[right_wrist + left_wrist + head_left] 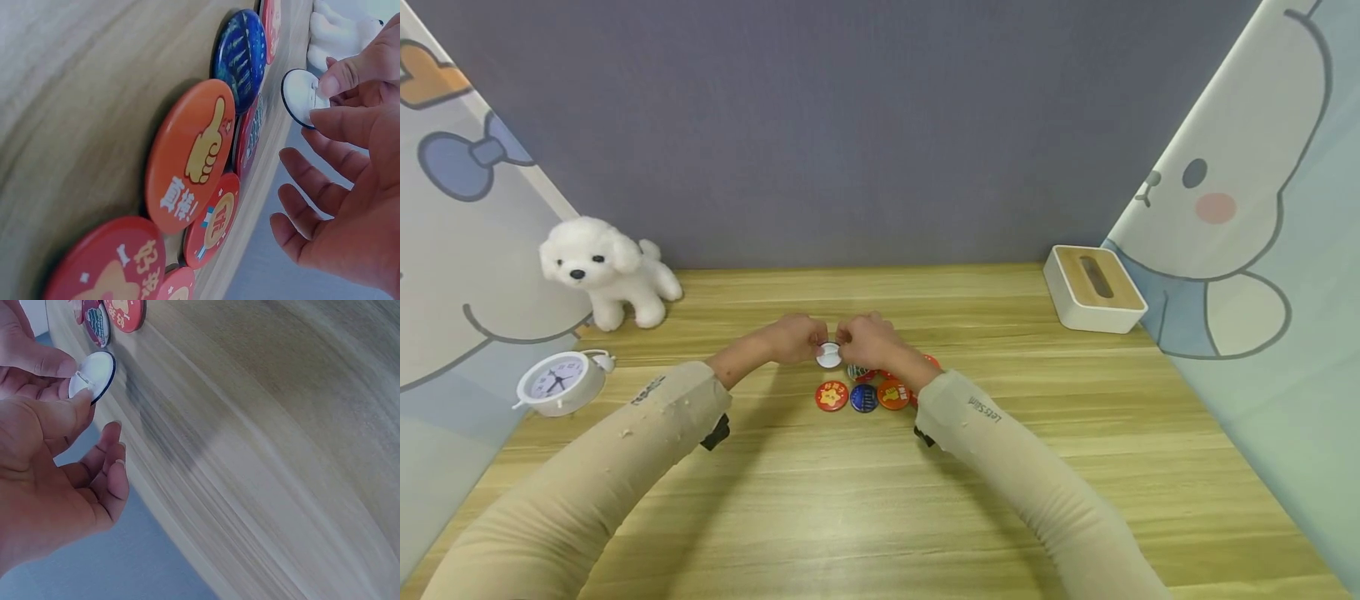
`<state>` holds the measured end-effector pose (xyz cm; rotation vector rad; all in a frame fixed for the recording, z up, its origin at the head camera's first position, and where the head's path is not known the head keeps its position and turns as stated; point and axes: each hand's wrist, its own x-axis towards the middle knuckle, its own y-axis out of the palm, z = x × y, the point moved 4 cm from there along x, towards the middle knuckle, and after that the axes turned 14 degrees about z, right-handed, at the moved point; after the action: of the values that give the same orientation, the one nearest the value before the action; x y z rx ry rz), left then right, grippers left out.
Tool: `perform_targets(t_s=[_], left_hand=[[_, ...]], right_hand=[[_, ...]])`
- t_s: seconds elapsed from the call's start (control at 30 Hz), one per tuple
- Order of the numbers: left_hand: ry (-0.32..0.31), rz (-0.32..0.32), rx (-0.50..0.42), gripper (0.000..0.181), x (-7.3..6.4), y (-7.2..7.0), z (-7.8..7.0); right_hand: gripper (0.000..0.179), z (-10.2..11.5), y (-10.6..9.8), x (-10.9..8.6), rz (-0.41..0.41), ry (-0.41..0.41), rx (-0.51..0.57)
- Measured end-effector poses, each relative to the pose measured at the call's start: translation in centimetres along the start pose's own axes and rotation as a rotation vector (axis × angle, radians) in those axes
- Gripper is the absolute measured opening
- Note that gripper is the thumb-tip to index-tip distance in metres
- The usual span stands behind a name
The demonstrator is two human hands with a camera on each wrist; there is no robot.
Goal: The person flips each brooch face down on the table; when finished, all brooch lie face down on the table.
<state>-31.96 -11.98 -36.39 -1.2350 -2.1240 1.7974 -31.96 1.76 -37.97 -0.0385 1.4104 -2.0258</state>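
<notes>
A round pin badge (829, 356) is held between both hands, its white back with the pin facing up. My left hand (793, 337) pinches it at one edge between thumb and forefinger. At the opposite edge my right hand (871, 340) pinches it the same way, its other fingers spread in the right wrist view. Just below the hands lie several more badges: a red one (832, 397), a blue one (863, 398) and an orange one (192, 156) with a pointing yellow hand. The right hand and forearm partly hide others behind these in the head view.
On the wooden table (805, 517), a white plush dog (617, 275) and a white alarm clock (561, 383) stand at the left. A white tissue box (1093, 287) with a wooden top sits at the back right. A grey panel (865, 133) rises behind the table.
</notes>
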Motion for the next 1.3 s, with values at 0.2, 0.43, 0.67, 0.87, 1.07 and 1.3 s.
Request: perform_targets(t_s=[0.2, 0.43, 0.67, 0.87, 1.07, 1.3], left_hand=[[-0.005, 0.031, -0.091, 0.014, 0.1, 0.2, 0.3], [-0.019, 0.074, -0.129, 0.018, 0.1, 0.5, 0.5], [0.008, 0.055, -0.053, 0.015, 0.2, 0.4, 0.0], [-0.008, 0.048, -0.018, 0.016, 0.6, 0.8, 0.1], [-0.035, 0.05, -0.002, 0.019, 1.0, 0.9, 0.1], [-0.087, 0.049, 0.005, 0.02, 1.3, 0.9, -0.1]], right_hand=[[0.01, 0.0, -0.1, 0.0, 0.021, -0.01, 0.005], [0.015, 0.0, -0.1, 0.2, 0.047, -0.02, -0.03], [0.018, 0.2, -0.1, 0.3, 0.058, -0.011, -0.095], [0.017, 0.2, 0.0, 0.3, 0.061, -0.016, -0.108], [0.019, 0.0, 0.1, 0.6, 0.075, 0.001, -0.106], [0.021, -0.1, 0.2, 0.9, 0.101, 0.03, -0.12]])
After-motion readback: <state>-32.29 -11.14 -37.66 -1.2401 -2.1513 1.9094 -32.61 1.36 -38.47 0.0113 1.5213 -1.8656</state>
